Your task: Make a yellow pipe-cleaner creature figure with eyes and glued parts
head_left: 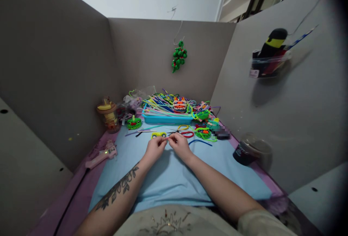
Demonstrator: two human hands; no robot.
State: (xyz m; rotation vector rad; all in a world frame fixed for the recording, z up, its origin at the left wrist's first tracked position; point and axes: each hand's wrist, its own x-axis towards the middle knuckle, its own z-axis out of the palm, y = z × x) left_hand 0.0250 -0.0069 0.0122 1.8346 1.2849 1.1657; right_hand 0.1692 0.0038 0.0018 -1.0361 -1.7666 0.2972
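Both hands, left (156, 146) and right (179, 145), pinch a tiny pink piece (167, 139) (shape too small to tell).

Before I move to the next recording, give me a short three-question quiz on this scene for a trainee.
1. True or false: the left hand and the right hand are held wide apart.

2. Which thing hangs in front of the back panel?
A. the scissors
B. a green decoration
C. the blue tray

3. Fill in the missing word: the small yellow piece lies just beyond the ____ hand.

Key:
1. False; their fingertips come close together above the light blue cloth.
2. B
3. left
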